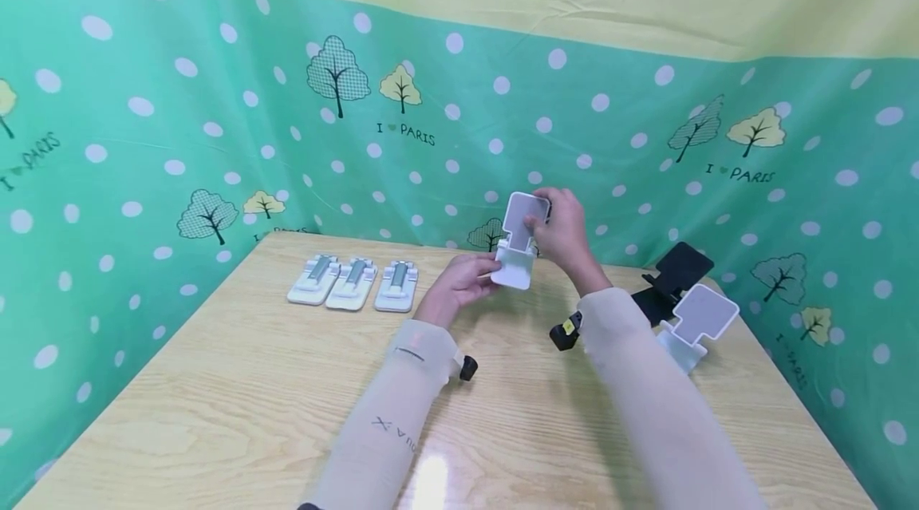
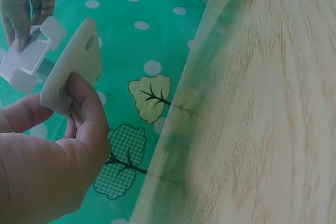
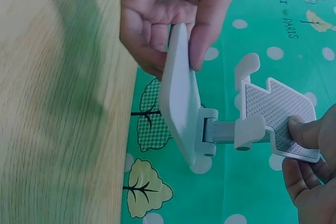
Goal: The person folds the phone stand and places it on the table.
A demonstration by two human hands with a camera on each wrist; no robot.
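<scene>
White plastic folding stand (image 1: 513, 270), unfolded, is pinched by left hand (image 1: 463, 278) and right hand (image 1: 565, 228); black stand (image 1: 684, 266), grey-padded stand (image 1: 704, 314) opened; three white stands (image 1: 347, 298) folded.

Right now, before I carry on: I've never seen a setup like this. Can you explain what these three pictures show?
There is no machine here, just a person's bare left hand and right hand. The head picture looks forward and down; the other two are taken from each wrist. The left hand pinches the flat base of a white stand, probably for a phone, while the right hand's fingers grip its padded plate. On the wooden table, three folded white stands lie to the left; a black stand and an opened white one are at the right.
</scene>
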